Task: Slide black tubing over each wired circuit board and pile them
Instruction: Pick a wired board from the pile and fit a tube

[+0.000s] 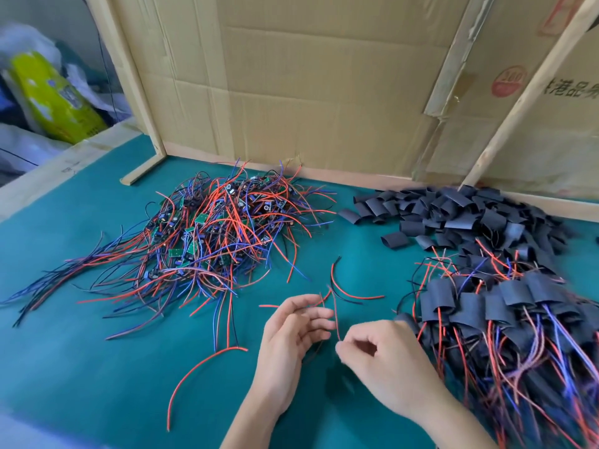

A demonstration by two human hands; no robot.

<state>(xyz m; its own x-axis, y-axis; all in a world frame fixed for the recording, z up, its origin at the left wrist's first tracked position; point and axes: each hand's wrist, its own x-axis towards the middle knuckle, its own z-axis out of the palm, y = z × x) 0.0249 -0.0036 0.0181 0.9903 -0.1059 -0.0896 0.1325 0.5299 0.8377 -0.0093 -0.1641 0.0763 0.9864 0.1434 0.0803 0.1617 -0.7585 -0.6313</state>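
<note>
A tangled heap of bare green circuit boards with red, blue and black wires (pixel 207 234) lies on the green mat at centre left. Loose flat pieces of black tubing (pixel 453 212) are heaped at the back right. In front of them sits the pile of boards sleeved in black tubing (pixel 505 312), wires trailing toward me. My left hand (pixel 291 335) is raised over the mat with fingers relaxed, thin wires passing by its fingertips. My right hand (pixel 382 354) has curled fingers and pinches a thin red wire (pixel 336 319) that rises from its fingertips. Motion blur hides what hangs below.
Loose red wires (pixel 194 374) lie on the green mat (pixel 97 367) near my left forearm and ahead of my hands. A cardboard wall (pixel 308 92) with wooden strips closes off the back. Bags and a yellow package (pixel 52 98) sit beyond the left edge.
</note>
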